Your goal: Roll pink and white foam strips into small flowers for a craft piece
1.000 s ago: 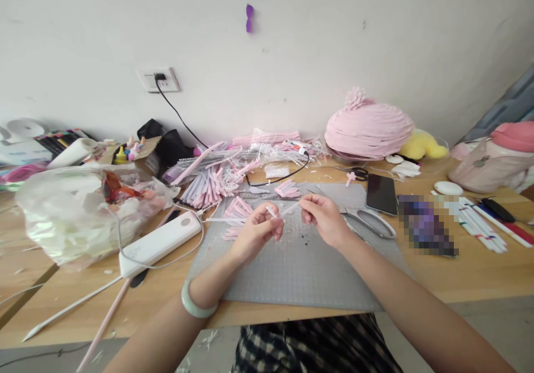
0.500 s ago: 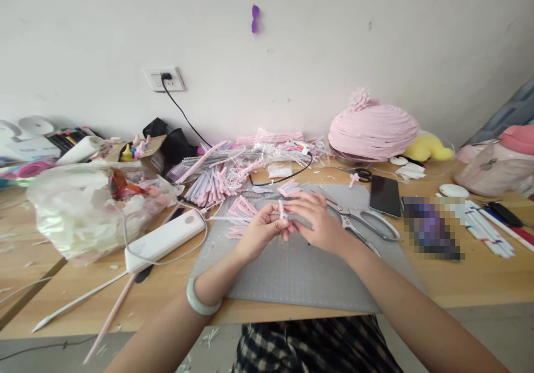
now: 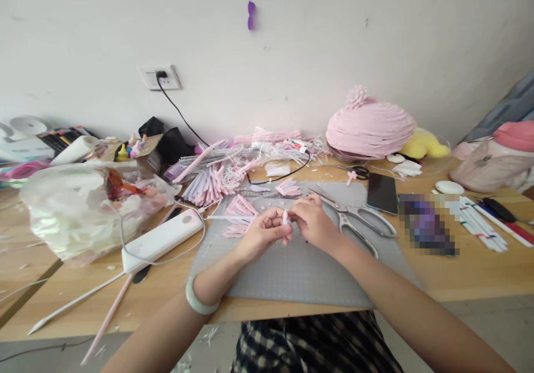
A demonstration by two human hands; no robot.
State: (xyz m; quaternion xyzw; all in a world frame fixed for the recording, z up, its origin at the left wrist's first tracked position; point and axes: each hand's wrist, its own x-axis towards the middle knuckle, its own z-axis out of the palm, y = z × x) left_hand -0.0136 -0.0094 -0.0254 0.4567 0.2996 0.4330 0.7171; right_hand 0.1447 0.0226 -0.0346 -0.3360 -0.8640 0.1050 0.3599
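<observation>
Over the grey cutting mat, my left hand pinches a small pale pipe cleaner piece between thumb and fingers. My right hand meets it from the right, its fingertips closed at the same piece; the exact grip is partly hidden. Pink pipe cleaner pieces lie on the mat beyond my left hand, with a smaller pink and lilac group behind my hands. Large metal-handled scissors rest open just right of my right hand.
A white glue gun-like device with a cable lies at left, by a plastic bag. Pipe cleaner bundles pile up behind. To the right are a phone, markers and a large pink pipe cleaner dome.
My right hand's fingers, earlier stretched across the piece, have drawn in and closed at its right side. My left hand keeps its pinch, and the view has shifted slightly.
</observation>
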